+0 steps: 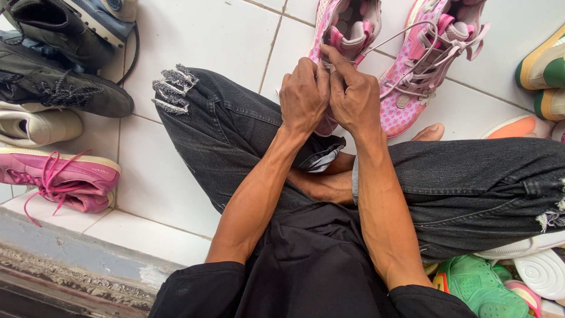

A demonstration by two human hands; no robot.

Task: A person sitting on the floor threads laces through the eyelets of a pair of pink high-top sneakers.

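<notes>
- I see both hands closed on the near pink sneaker (pixel 344 26), which rests on the white tiled floor (pixel 194 41) just beyond the crossed legs in torn black jeans (pixel 235 135).
- My left hand (pixel 304 97) clamps around the shoe's heel end, knuckles up; its lower part is hidden behind the hands.
- My right hand (pixel 355 100) pinches at the collar edge, index finger stretched along the rim. I cannot tell whether a lace end sits in that pinch.
- I judge the shoe light, with a soft padded fabric upper that gives under pressure and a stiffer sole; the heel and the sole edge look like the firm places to hold.
- Its mate, the second pink sneaker (pixel 426 65), lies just beside it, with loose pale laces (pixel 406 35) that could snag.
- Other shoes ring the floor: dark ones (pixel 59 88) and a magenta one (pixel 59 176) to the left, green ones (pixel 479 285) by the right knee.
</notes>
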